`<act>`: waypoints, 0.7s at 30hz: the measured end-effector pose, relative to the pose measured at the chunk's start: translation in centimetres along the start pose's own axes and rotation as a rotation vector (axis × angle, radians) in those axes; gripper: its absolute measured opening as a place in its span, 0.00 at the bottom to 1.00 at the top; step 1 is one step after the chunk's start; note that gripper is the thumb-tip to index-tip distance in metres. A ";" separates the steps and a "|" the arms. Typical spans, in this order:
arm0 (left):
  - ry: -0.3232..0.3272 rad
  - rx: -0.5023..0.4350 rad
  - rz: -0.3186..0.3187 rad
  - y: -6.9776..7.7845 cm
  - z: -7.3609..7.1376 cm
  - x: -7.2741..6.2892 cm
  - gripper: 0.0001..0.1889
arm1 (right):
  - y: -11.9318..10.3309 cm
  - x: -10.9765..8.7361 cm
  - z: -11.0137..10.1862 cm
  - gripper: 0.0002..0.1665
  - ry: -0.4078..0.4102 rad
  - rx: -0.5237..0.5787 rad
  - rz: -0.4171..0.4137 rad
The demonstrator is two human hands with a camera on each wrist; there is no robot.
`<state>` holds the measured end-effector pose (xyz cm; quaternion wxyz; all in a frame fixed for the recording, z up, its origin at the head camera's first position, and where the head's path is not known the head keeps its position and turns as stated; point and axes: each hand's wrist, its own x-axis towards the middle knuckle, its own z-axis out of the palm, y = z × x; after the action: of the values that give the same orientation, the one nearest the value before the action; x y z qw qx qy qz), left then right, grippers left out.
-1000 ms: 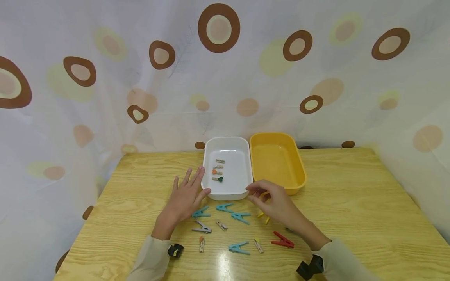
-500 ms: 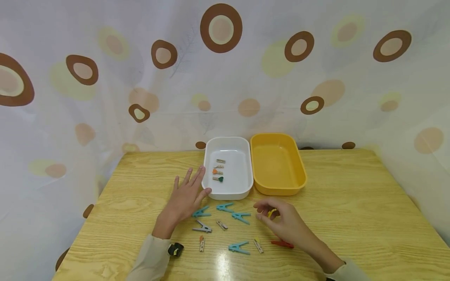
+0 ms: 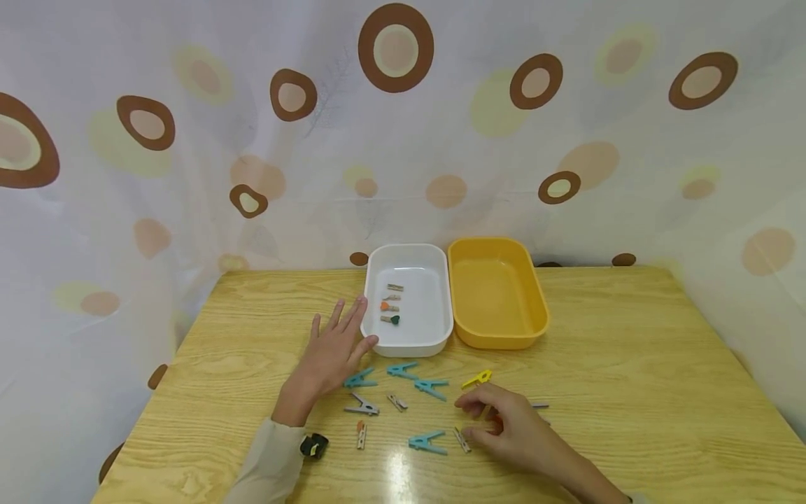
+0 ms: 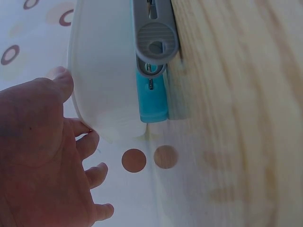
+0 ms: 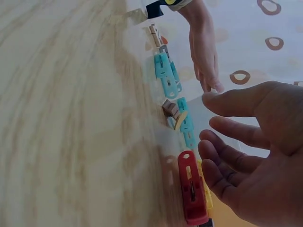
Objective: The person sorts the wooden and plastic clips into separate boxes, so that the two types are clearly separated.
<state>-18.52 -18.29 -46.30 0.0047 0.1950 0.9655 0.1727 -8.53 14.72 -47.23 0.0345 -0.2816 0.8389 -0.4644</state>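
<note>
My left hand [image 3: 324,360] rests with spread fingers at the left rim of a white tray [image 3: 409,350], fingertips touching it. Several small wooden clothespins lie in that tray, one with a green heart [image 3: 394,320] and one with an orange heart [image 3: 385,306]. My right hand [image 3: 516,423] holds nothing, its fingers loosely bent beside a wooden clothespin with a yellow top [image 3: 462,439]. In the right wrist view, a red clothespin [image 5: 192,189] lies close by those fingers; the hand mostly covers it in the head view. A yellow clothespin [image 3: 476,379] lies just beyond the hand.
A yellow tray [image 3: 502,343] stands against the white one's right side. Several blue clothespins [image 3: 428,442], a grey clothespin [image 3: 362,406], a wooden clothespin [image 3: 397,402] and one with an orange top [image 3: 362,435] lie before the trays. A patterned cloth [image 3: 403,161] hangs behind the table.
My right hand has drawn back from the white tray's front right corner toward the near side, over the red clothespin, uncovering the yellow one. My left hand has stayed at the tray.
</note>
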 end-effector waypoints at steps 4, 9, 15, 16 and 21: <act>0.006 -0.005 -0.001 0.0 0.1 -0.1 0.39 | 0.0 -0.3 -0.1 0.19 -0.059 -0.046 0.038; 0.005 0.006 0.002 0.0 0.2 -0.1 0.39 | -0.1 -0.3 -0.1 0.21 -0.144 -0.097 0.035; 0.008 0.002 0.008 0.0 0.2 -0.2 0.39 | 0.2 -0.3 0.0 0.23 -0.197 -0.194 -0.020; 0.009 0.001 0.007 0.0 0.1 -0.2 0.39 | 0.2 -0.2 0.0 0.22 -0.195 -0.210 -0.034; 0.015 0.008 0.007 0.0 0.1 -0.1 0.39 | -0.1 0.0 -0.1 0.21 -0.198 -0.226 -0.048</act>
<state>-18.45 -18.29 -46.36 -0.0039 0.1969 0.9655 0.1705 -8.48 14.75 -47.12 0.0744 -0.3480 0.8714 -0.3378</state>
